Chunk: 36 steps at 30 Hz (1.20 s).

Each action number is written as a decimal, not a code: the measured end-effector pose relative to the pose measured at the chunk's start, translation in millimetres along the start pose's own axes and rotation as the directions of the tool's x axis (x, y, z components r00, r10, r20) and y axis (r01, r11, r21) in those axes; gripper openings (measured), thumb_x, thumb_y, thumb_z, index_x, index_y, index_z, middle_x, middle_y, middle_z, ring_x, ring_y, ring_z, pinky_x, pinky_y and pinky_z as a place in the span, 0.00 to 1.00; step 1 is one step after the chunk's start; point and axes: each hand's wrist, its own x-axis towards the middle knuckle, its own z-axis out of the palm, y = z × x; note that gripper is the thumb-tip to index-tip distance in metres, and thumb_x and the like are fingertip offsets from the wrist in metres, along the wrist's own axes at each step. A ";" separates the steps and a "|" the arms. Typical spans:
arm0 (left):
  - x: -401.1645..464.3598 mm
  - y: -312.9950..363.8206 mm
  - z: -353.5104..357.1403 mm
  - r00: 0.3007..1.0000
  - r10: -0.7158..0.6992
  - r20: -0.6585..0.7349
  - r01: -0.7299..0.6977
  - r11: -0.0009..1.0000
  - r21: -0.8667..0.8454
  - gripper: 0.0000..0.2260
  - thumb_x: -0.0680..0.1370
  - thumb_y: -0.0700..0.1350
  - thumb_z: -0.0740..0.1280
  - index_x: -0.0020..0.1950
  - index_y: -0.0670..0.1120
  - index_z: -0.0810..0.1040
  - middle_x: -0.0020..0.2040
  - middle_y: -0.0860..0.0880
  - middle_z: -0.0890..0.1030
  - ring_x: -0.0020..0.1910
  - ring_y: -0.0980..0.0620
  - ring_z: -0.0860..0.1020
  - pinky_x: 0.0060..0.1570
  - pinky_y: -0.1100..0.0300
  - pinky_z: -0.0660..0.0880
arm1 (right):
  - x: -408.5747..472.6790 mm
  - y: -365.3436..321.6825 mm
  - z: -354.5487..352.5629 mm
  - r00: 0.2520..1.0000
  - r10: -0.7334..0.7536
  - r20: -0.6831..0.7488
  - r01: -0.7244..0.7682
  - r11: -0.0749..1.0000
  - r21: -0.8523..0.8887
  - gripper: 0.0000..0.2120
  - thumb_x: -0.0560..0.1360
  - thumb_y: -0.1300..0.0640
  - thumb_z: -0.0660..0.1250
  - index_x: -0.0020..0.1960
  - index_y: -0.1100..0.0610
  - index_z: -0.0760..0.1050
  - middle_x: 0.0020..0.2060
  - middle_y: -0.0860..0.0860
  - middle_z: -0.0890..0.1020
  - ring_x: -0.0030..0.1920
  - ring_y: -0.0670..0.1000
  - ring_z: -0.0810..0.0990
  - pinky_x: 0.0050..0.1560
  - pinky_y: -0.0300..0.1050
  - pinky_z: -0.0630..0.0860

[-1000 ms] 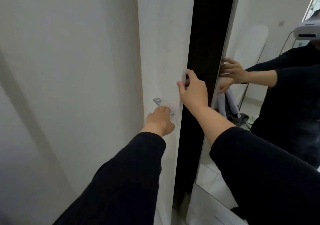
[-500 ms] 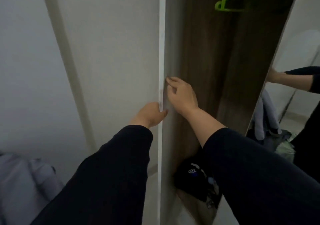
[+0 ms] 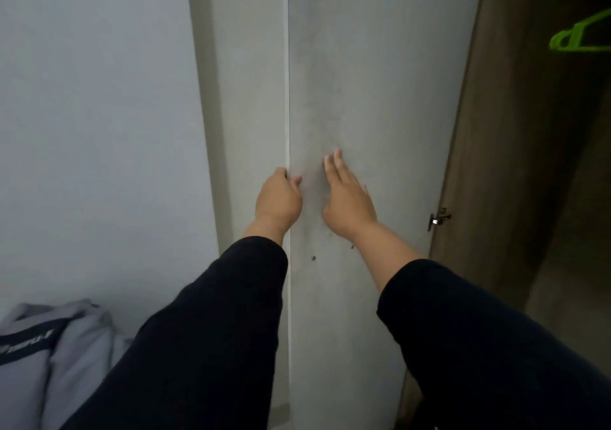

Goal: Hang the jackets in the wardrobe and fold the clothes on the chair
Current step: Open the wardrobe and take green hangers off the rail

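The wardrobe door (image 3: 370, 99) now stands swung wide: left hand (image 3: 279, 199) grips its edge, right hand (image 3: 347, 198) presses flat. Green hanger (image 3: 582, 37) is exposed, ready for jackets.

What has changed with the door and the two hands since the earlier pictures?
The door has swung wide open, showing its inner face and hinge. The right hand let go of its edge and now lies flat on it. The left hand moved from the handle to grip the edge. Both hands stay on the door.
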 end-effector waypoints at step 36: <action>70.5 179.5 162.4 0.818 0.546 0.182 -0.509 0.834 -0.212 0.13 0.78 0.40 0.62 0.62 0.48 0.72 0.64 0.49 0.66 0.65 0.52 0.65 0.55 0.62 0.64 | 2.6 206.0 -179.0 0.882 0.351 -0.315 -0.410 0.900 -0.147 0.24 0.77 0.62 0.60 0.72 0.49 0.64 0.71 0.50 0.66 0.71 0.52 0.63 0.69 0.53 0.65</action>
